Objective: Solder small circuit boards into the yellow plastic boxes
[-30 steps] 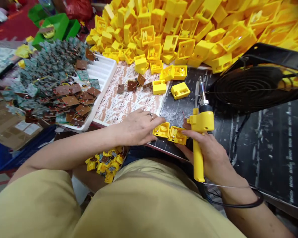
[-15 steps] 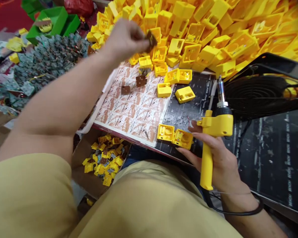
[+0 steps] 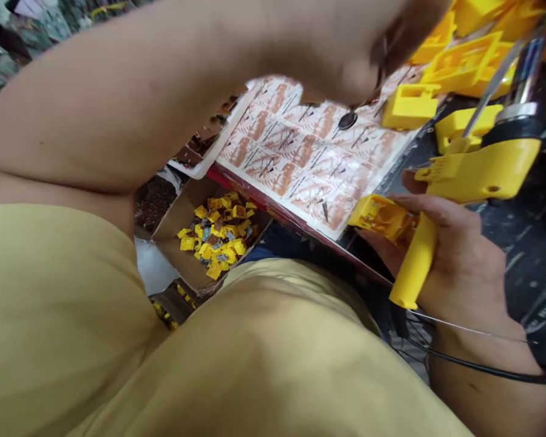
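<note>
My right hand [image 3: 464,261] is closed around a yellow soldering gun [image 3: 491,173], whose metal tip points up and away. The same hand's thumb and fingers also pinch a small open yellow plastic case [image 3: 380,215] at the table's front edge. My left hand [image 3: 346,54] is blurred over the printed sheet, fingers curled and closed; what they hold is hidden. Just beneath it shows a dark round disc [image 3: 347,120]; whether it hangs from the hand I cannot tell.
More yellow cases [image 3: 412,106] lie at the upper right. A printed sheet [image 3: 295,152] covers part of the table. A cardboard box [image 3: 175,212] with yellow and grey pieces stands below the edge. Grey-green parts [image 3: 40,24] are heaped at upper left. A black cable [image 3: 482,364] crosses my right wrist.
My left hand has come from the case pile, where it held a dark brown piece, back over the sheet. My view has shifted. The right hand still holds the soldering gun and case.
</note>
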